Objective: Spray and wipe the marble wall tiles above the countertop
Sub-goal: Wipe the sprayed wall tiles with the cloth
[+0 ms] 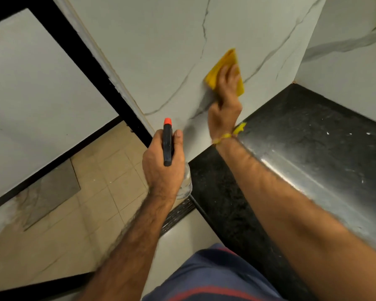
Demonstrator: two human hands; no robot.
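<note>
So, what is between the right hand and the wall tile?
In the head view, a yellow cloth lies between the right hand and the marble wall tile; the hand presses it flat against the tile.

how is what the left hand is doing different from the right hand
The left hand grips a clear spray bottle with a black head and orange nozzle, held off the white marble wall tile; the right hand presses a yellow cloth flat against it. The left hand's fingers curl round the bottle; the right hand's fingers are spread. Both reach toward the same tile.
</note>
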